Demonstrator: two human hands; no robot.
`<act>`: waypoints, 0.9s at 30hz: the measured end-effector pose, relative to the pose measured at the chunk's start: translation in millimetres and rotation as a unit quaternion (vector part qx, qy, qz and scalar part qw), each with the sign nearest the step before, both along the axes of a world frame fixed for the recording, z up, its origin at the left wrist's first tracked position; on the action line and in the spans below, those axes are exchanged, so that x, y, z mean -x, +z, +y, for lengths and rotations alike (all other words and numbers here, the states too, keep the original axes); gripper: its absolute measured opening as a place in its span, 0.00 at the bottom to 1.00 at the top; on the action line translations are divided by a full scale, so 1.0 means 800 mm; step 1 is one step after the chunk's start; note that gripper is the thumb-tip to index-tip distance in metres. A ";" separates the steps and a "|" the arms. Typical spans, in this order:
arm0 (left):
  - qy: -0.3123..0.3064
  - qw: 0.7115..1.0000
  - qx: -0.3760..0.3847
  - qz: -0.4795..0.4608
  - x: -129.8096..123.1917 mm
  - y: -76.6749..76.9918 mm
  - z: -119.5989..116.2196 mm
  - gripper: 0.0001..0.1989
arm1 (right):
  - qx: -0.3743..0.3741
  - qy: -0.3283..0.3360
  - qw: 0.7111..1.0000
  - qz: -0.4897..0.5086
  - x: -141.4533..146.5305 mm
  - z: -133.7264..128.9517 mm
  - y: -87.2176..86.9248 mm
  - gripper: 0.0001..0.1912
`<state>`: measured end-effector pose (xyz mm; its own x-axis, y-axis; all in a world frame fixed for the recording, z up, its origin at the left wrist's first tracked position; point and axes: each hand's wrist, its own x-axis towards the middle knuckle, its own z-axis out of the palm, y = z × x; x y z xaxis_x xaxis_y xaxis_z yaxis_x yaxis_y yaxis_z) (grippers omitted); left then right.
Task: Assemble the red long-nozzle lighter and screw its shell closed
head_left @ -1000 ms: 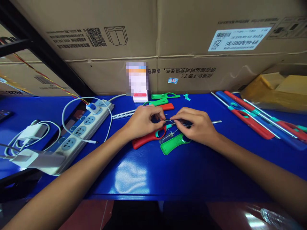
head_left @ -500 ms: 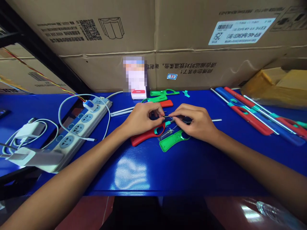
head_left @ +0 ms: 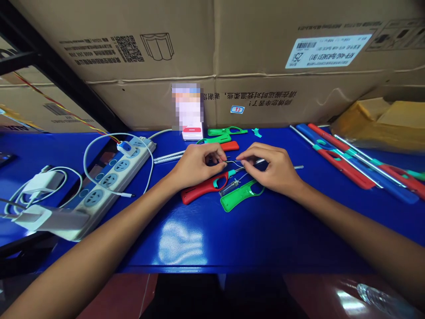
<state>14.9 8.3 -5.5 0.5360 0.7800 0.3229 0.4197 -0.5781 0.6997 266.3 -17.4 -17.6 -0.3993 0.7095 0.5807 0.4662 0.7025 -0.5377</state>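
Note:
My left hand pinches one end of a thin wire between thumb and fingertips. From there the wire curves across to my right hand, whose thumb and forefinger close at its other end. Just under my hands lies a red lighter casing with a turquoise trigger. Beside it are a clear fuel tank and a green casing half, its inside facing up. A metal tube sticks out beyond my right hand, which partly hides it.
Behind my hands lie more green casing parts and a turquoise trigger. A phone leans on the cardboard box. Long lighters lie at right, near a yellowish package. A power strip with cables is at left.
The fingertips of my two hands have moved slightly apart, and more of the thin wire shows between them. The view has shifted slightly; the parts on the table stay in place.

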 end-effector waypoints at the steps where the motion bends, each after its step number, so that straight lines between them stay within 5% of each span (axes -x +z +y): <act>1: 0.000 1.000 -0.002 0.000 0.000 0.000 0.000 0.03 | 0.000 -0.001 1.000 -0.001 0.000 0.000 0.000 0.06; 27: -0.030 0.991 -0.118 0.057 0.003 -0.005 0.001 0.07 | 0.026 0.027 0.999 -0.002 0.000 0.003 -0.010 0.09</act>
